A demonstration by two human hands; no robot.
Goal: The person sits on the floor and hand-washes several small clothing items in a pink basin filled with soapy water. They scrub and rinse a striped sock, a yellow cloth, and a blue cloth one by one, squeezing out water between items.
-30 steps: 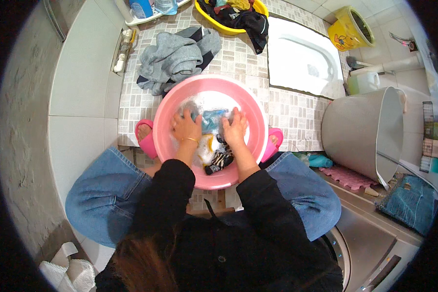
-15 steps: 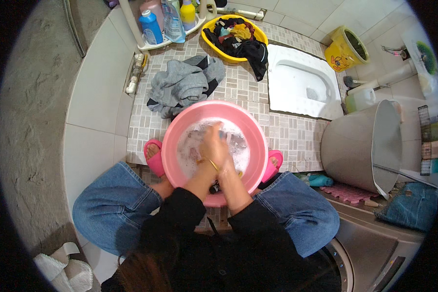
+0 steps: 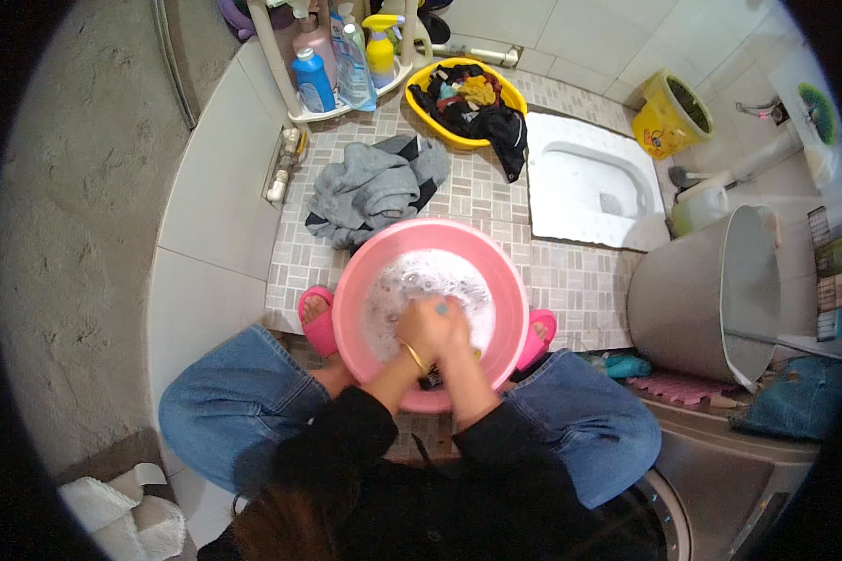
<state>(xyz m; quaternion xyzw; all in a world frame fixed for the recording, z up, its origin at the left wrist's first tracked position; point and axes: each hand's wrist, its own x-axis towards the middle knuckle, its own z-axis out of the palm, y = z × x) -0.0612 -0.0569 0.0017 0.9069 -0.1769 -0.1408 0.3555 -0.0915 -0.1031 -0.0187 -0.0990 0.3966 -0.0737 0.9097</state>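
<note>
A pink basin (image 3: 353, 323) stands between my feet, holding foamy water (image 3: 432, 268). Over the near half of the foam, my left hand (image 3: 424, 323) and my right hand (image 3: 457, 325) are pressed together with fingers closed. What they grip is hidden and slightly blurred; a small blue patch shows at the fingers. A yellow bangle (image 3: 412, 357) circles my left wrist. Something dark (image 3: 430, 379) shows between my forearms, at the basin's near side.
Grey clothes (image 3: 370, 187) lie on the tiles beyond the basin. Behind them are a yellow basin of clothes (image 3: 419, 114) and a shelf (image 3: 346, 107) with bottles. A squat toilet (image 3: 554, 201) is at far right, a large grey bin (image 3: 678, 294) at right, a washing machine (image 3: 720, 481) at near right.
My joined hands have drawn back toward me within the basin, uncovering more foam at its far side. The whole view has shifted, so everything sits slightly lower and further right.
</note>
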